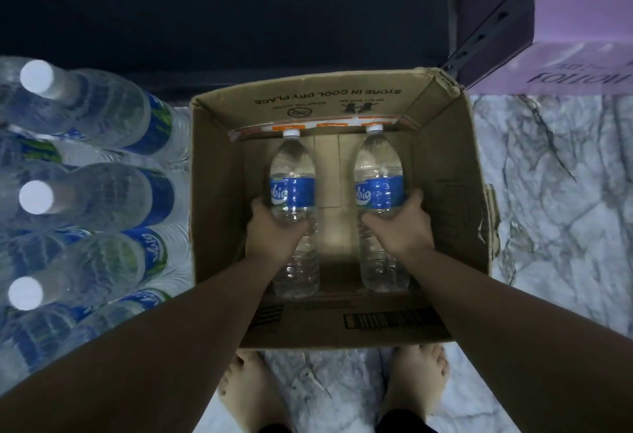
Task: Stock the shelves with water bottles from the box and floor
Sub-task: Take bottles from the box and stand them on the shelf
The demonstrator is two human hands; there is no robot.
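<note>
An open cardboard box (448, 199) stands on the marble floor in front of my bare feet. Two clear water bottles with blue labels lie inside it, caps pointing away from me. My left hand (274, 230) grips the left bottle (293, 172) around its middle, just below the label. My right hand (399, 227) grips the right bottle (378, 165) the same way. Both forearms reach down into the box.
Several upright water bottles (102, 193) with white caps stand packed together on the floor at the left. A dark shelf unit fills the top, with a slotted metal upright (507, 11) at the right. A purple carton (582, 66) sits behind the box's right corner.
</note>
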